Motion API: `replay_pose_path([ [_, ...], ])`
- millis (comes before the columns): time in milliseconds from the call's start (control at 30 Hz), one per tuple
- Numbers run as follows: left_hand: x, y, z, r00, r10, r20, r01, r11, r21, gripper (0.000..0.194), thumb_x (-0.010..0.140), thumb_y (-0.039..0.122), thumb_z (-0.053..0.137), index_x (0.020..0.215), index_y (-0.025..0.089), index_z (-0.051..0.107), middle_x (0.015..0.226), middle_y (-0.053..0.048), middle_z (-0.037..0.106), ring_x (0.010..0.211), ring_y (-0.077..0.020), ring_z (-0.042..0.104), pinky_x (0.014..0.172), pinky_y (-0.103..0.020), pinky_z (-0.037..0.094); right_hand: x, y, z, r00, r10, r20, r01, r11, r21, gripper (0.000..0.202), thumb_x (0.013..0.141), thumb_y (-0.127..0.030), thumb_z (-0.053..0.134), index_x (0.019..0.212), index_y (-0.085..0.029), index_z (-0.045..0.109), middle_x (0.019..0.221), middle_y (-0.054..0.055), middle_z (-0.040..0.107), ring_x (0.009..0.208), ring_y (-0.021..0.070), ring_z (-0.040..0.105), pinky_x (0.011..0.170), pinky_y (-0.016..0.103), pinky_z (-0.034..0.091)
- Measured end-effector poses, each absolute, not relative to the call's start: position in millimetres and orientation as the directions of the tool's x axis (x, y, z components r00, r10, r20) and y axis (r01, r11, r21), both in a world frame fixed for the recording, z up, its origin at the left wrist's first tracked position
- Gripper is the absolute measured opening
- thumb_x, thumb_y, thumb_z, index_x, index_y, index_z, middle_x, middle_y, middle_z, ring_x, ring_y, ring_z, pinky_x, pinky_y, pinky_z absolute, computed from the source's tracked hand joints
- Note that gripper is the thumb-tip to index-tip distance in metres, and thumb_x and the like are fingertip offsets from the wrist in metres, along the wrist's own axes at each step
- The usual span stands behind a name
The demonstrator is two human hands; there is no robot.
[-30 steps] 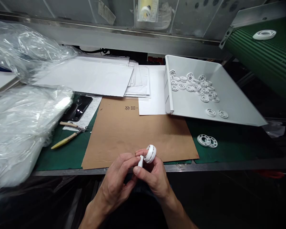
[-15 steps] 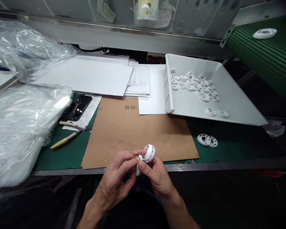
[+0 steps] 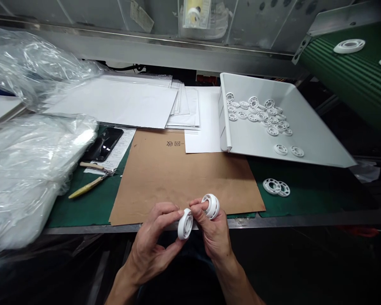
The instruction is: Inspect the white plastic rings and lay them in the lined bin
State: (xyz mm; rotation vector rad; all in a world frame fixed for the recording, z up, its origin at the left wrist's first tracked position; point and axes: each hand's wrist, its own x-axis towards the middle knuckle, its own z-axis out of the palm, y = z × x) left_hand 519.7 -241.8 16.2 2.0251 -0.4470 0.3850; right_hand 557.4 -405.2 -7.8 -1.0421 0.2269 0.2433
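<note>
Between the thumb and fingers of my left hand (image 3: 155, 237) a white slotted plastic ring (image 3: 185, 224) is pinched upright, its open face turned to the right. My right hand (image 3: 214, 233) has more white rings (image 3: 212, 206), seemingly stacked together, threaded over a finger. The right thumb and a fingertip come close to the left ring; whether they touch it I cannot tell. Both hands are at the table's front edge, before a brown cardboard sheet (image 3: 184, 178). Two similar rings (image 3: 272, 186) lie overlapping on the green mat to the right.
A tilted white tray (image 3: 317, 140) holds several rings. More rings lie on a green ribbed conveyor (image 3: 324, 63), upper right. Cutting pliers (image 3: 92, 184), a black phone (image 3: 105, 144), plastic bags (image 3: 25, 169) and white sheets (image 3: 114, 99) occupy the left and back.
My hands have moved apart. The left ring has turned to show its face, and the right hand with its rings has shifted right.
</note>
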Motion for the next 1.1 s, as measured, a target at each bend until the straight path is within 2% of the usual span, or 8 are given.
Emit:
replay_pose_path([
  [133, 520, -243, 16, 0.884, -0.127, 0.451, -0.462, -0.398, 0.793, 0.053, 0.087, -0.001, 0.069, 0.134, 0.02, 0.058, 0.121, -0.008, 0.067, 0.118, -0.0186, 0.065, 0.104, -0.027, 0.055, 557, -411, -9, 0.946, 0.084, -0.314, -0.315, 0.472, -0.823, 0.031, 0.088, -0.05, 0.083, 0.083, -0.019, 0.081, 0.079, 0.003, 0.074, 0.068, 0.0126, 0.065, 0.068, 0.025, 0.054],
  [267, 520, -245, 13, 0.885, -0.096, 0.456, -0.459, -0.355, 0.814, 0.055, 0.088, -0.001, 0.069, 0.136, 0.021, 0.057, 0.122, -0.009, 0.07, 0.12, -0.0194, 0.066, 0.105, -0.029, 0.055, 558, -419, -11, 0.921, 0.29, -0.258, -0.355, 0.358, -0.864, 0.034, 0.088, -0.045, 0.085, 0.114, -0.023, 0.082, 0.073, 0.0, 0.072, 0.063, 0.0106, 0.061, 0.063, 0.022, 0.052],
  [467, 516, -245, 9, 0.946, -0.038, 0.321, -0.32, -0.264, 0.91, 0.05, 0.089, 0.02, 0.08, 0.136, 0.025, 0.063, 0.122, -0.007, 0.072, 0.116, -0.0208, 0.067, 0.1, -0.028, 0.056, 557, -418, -9, 0.937, 0.277, -0.215, -0.313, 0.386, -0.868, 0.019, 0.082, -0.035, 0.09, 0.098, -0.026, 0.087, 0.069, -0.002, 0.074, 0.058, 0.0092, 0.066, 0.057, 0.017, 0.053],
  [600, 517, -250, 12, 0.987, 0.082, 0.135, -0.133, -0.025, 0.991, 0.015, 0.099, 0.038, 0.069, 0.102, 0.025, 0.077, 0.095, -0.002, 0.075, 0.093, -0.017, 0.07, 0.084, -0.024, 0.057, 556, -416, -8, 0.954, 0.25, -0.167, -0.265, 0.438, -0.859, 0.014, 0.079, -0.031, 0.092, 0.091, -0.026, 0.087, 0.075, -0.001, 0.075, 0.056, 0.0109, 0.071, 0.056, 0.019, 0.058],
  [767, 521, -256, 18, 0.968, 0.193, -0.158, 0.142, 0.098, 0.985, 0.034, 0.096, 0.042, 0.073, 0.074, 0.017, 0.077, 0.072, -0.002, 0.074, 0.068, -0.0135, 0.065, 0.066, -0.021, 0.052, 552, -415, -7, 0.945, 0.26, -0.198, -0.298, 0.439, -0.847, 0.014, 0.08, -0.031, 0.092, 0.092, -0.025, 0.087, 0.071, 0.001, 0.079, 0.055, 0.0122, 0.073, 0.056, 0.019, 0.059],
  [867, 523, -258, 17, 0.926, 0.243, -0.29, 0.239, 0.218, 0.946, 0.033, 0.093, 0.048, 0.075, 0.086, 0.015, 0.079, 0.06, 0.0, 0.07, 0.054, -0.0115, 0.059, 0.055, -0.021, 0.048, 549, -415, -6, 0.937, 0.292, -0.192, -0.313, 0.457, -0.833, 0.015, 0.082, -0.033, 0.091, 0.094, -0.025, 0.087, 0.066, 0.001, 0.078, 0.054, 0.0123, 0.072, 0.056, 0.019, 0.059],
  [967, 522, -257, 15, 0.913, 0.27, -0.305, 0.232, 0.269, 0.935, 0.038, 0.093, 0.043, 0.076, 0.121, 0.017, 0.075, 0.055, 0.004, 0.064, 0.049, -0.0095, 0.056, 0.054, -0.019, 0.049, 547, -415, -7, 0.94, 0.294, -0.174, -0.302, 0.477, -0.826, 0.015, 0.083, -0.034, 0.09, 0.095, -0.025, 0.086, 0.066, 0.0, 0.078, 0.053, 0.0117, 0.072, 0.055, 0.018, 0.059],
  [1100, 515, -249, 11, 0.971, 0.229, -0.062, 0.046, 0.074, 0.996, 0.05, 0.092, 0.025, 0.077, 0.14, 0.03, 0.066, 0.102, -0.004, 0.077, 0.087, -0.0162, 0.074, 0.081, -0.025, 0.061, 549, -416, -9, 0.945, 0.273, -0.183, -0.294, 0.457, -0.839, 0.017, 0.083, -0.035, 0.09, 0.096, -0.025, 0.086, 0.064, 0.0, 0.077, 0.053, 0.0117, 0.072, 0.055, 0.018, 0.058],
])
